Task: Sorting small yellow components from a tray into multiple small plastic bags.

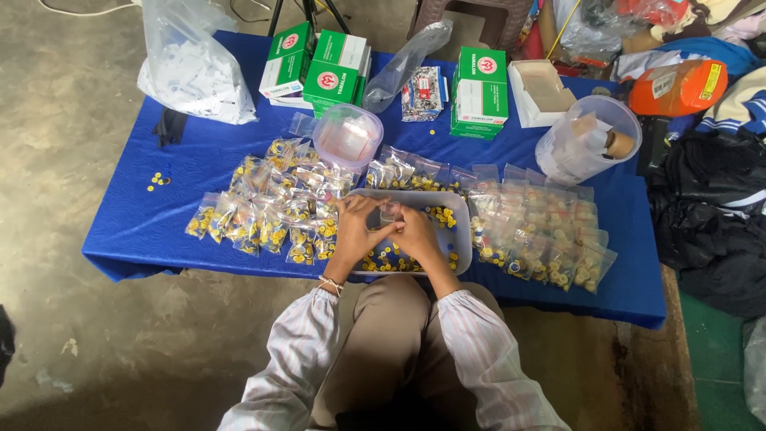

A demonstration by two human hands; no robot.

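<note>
My left hand [357, 227] and right hand [416, 231] pinch a small clear bag [389, 213] between them, above the tray [463, 209]. It looks upright, though blurred; both hands equally near

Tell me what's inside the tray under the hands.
The tray holds loose small yellow pieces, scattered along its far and near edges. The left hand and right hand pinch a small clear bag above it, covering the tray's middle.

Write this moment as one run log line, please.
left hand: holds small clear bag | right hand: same bag | under: tray of yellow pieces
</note>
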